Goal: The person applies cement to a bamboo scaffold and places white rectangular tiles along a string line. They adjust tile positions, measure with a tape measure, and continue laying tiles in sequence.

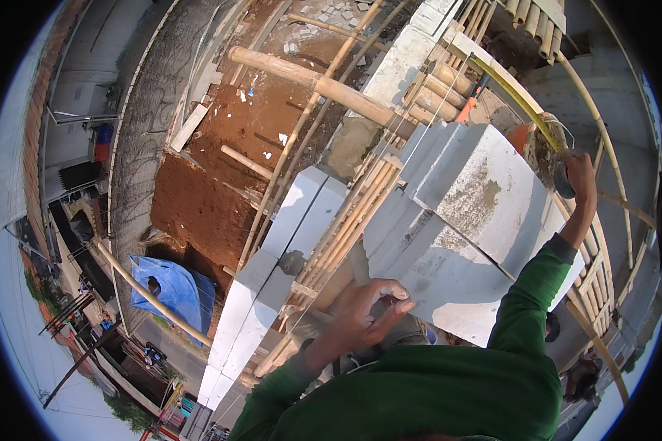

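My left hand [369,314] is in front of my body, its fingers curled and the thumb and forefinger nearly meeting in a ring. Shadow fills that ring, so what it holds, if anything, cannot be made out. My arm on the other side reaches far to the right, where my right hand [581,175] is closed round a dark grey rounded thing [563,181]. Close by that hand ends a long yellow strip [515,94], bent by the lens. Between both hands lie large pale grey blocks [463,213] with dark joints and a rough mortar patch [485,187].
Bundled bamboo poles [353,220] run along the blocks' left side. A thick bamboo pole [331,88] crosses over red soil [198,198]. An orange-and-black tool [469,106] lies beyond the blocks. More white blocks [254,294] and a blue tarp [171,290] are lower left.
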`<state>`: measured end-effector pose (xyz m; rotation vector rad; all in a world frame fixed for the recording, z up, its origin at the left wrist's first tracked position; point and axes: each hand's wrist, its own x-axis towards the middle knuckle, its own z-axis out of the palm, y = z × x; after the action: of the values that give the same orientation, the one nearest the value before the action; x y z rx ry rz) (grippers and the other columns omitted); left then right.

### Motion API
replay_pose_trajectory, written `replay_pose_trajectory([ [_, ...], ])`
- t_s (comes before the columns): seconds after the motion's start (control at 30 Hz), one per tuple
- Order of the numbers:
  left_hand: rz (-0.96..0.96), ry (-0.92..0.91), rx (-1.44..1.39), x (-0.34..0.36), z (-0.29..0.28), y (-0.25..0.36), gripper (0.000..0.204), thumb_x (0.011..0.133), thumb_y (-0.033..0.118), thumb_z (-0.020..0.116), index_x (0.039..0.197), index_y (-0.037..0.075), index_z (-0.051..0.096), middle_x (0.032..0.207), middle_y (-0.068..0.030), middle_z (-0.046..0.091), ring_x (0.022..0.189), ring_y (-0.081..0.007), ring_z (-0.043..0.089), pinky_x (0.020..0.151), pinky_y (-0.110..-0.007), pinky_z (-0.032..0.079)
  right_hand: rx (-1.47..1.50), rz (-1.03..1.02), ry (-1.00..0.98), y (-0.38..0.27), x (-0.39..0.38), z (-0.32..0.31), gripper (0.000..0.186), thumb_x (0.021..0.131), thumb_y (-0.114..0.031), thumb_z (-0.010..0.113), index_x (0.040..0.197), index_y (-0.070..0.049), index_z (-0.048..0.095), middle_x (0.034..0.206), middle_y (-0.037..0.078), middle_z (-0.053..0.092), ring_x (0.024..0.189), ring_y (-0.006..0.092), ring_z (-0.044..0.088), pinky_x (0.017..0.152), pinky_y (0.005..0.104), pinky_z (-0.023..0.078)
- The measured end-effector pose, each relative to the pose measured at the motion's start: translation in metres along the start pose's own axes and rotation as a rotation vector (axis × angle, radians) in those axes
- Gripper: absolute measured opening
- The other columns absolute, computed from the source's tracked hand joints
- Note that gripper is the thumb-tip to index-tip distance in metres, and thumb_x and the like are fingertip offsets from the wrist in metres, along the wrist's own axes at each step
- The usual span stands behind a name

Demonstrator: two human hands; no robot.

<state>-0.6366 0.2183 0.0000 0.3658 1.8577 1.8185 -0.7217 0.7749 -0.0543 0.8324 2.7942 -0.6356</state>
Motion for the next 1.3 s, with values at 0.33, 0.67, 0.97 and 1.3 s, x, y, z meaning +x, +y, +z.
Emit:
replay_pose_trajectory([
  [0.33,-0.327,-0.069,0.329,-0.019,-0.111,0.004,0.028,0.104,0.021,0.065,0.111,-0.005,0.071,0.099,-0.0126,0.076,0.083,-0.0196,0.070,0.076,-0.030,0.053,-0.266,-0.564,-0.363,-0.118,0.166,0.104,0.020,0.087,-0.020,0.066,0.086,-0.001,0.074,0.066,0.010,0.059,0.061,0.0204,0.059,0.062,0.0384,0.049],
  [0.67,0.026,0.197,0.640,0.173,-0.155,-0.246,0.041,0.106,0.024,0.065,0.136,-0.003,0.066,0.126,-0.0219,0.072,0.108,-0.0314,0.072,0.096,-0.039,0.054,-0.450,-0.647,-0.522,-0.226,0.190,0.239,0.015,0.082,-0.018,0.073,0.093,-0.010,0.079,0.091,0.012,0.074,0.083,0.0301,0.071,0.070,0.0432,0.055],
  [0.97,-0.471,-0.249,0.571,0.223,-0.130,-0.275,0.045,0.096,0.028,0.077,0.130,0.000,0.068,0.116,-0.0158,0.074,0.105,-0.0246,0.070,0.092,-0.036,0.055,-0.462,-0.701,-0.529,-0.228,0.180,0.236,0.019,0.080,-0.018,0.076,0.098,-0.012,0.081,0.100,0.014,0.078,0.093,0.0321,0.075,0.077,0.0433,0.058],
  [1.3,0.061,0.056,0.862,0.233,-0.144,-0.309,0.048,0.090,0.036,0.085,0.118,0.002,0.065,0.096,-0.0146,0.065,0.086,-0.0265,0.063,0.078,-0.042,0.052,-0.509,-0.755,-0.616,-0.240,0.183,0.234,0.019,0.077,-0.015,0.073,0.094,-0.009,0.079,0.094,0.014,0.076,0.077,0.0310,0.072,0.064,0.0453,0.052],
])
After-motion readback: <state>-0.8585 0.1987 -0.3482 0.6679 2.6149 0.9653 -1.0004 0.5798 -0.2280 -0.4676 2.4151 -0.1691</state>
